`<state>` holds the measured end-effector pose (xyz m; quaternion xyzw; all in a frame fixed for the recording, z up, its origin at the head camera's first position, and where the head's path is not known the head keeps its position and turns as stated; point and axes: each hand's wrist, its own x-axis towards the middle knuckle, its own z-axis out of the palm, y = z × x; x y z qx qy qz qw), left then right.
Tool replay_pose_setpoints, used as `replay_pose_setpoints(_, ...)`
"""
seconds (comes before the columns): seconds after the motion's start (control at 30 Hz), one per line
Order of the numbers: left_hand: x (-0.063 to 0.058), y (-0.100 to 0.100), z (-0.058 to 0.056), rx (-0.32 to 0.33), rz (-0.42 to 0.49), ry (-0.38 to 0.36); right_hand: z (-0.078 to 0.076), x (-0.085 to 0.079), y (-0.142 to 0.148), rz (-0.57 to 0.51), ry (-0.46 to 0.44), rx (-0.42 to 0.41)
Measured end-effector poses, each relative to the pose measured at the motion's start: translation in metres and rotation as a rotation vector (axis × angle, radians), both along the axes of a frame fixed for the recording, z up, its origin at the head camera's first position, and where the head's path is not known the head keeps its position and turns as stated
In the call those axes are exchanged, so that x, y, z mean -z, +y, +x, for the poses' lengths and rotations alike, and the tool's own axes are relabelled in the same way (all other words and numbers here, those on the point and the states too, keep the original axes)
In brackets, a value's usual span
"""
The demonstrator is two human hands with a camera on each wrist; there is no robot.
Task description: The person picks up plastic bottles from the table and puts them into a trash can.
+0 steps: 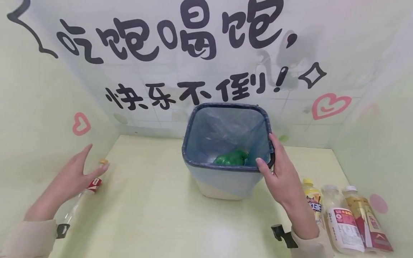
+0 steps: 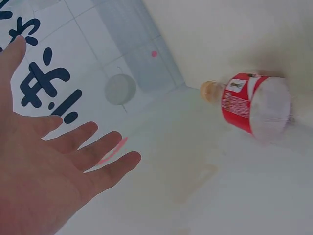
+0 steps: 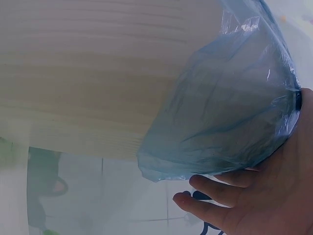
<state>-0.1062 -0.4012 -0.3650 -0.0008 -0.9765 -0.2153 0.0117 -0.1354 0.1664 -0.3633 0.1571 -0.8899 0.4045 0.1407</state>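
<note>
Bin [image 1: 226, 184] standing at the far middle of the table [image 1: 155, 211], its rim covered by a blue bag [image 3: 220, 112]. Inside lies a green object [image 1: 230, 158], possibly crumpled plastic; its exact nature cannot be made out. The right hand [image 1: 285, 179] grips the rim's right near corner, thumb on the inner side. The left hand [image 1: 69, 179], fingers and thumb spread apart, holds nothing near a red-labelled bottle [image 1: 94, 184] at left. Three bottles [image 1: 343, 222] lie at near right.

In the head view, the left hand [image 1: 66, 179] partly hides the red-labelled bottle [image 1: 95, 184].
</note>
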Motion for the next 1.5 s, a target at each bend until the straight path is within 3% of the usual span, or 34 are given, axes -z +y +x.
replay_pose_setpoints(0.17,0.018,-0.010,0.004,-0.019,0.011,-0.004,0.000,0.000,0.001,-0.007,0.003,-0.001)
replay_pose_setpoints(0.4,0.044,-0.030,0.015,-0.068,0.022,-0.086,-0.001,0.001,0.001,-0.006,0.001,-0.009)
replay_pose_setpoints(0.73,0.057,-0.041,0.018,-0.089,0.000,-0.096,0.000,0.001,0.000,-0.007,0.000,-0.003)
replay_pose_setpoints(1.07,0.070,-0.051,0.016,-0.115,0.028,-0.188,0.001,0.001,0.000,0.000,-0.006,0.002)
replay_pose_setpoints(1.17,0.083,-0.060,0.014,-0.112,0.040,-0.195,0.001,0.001,0.000,0.004,-0.004,0.009)
replay_pose_setpoints(1.3,0.111,-0.071,0.014,-0.097,0.013,-0.178,0.000,0.003,0.000,0.012,-0.004,0.012)
replay_pose_setpoints(1.4,0.130,-0.073,0.016,-0.142,-0.031,-0.174,0.000,0.002,0.000,0.012,-0.006,0.013)
replay_pose_setpoints(1.5,0.140,-0.068,0.015,-0.203,-0.073,-0.178,-0.001,0.002,0.000,0.010,-0.005,0.016)
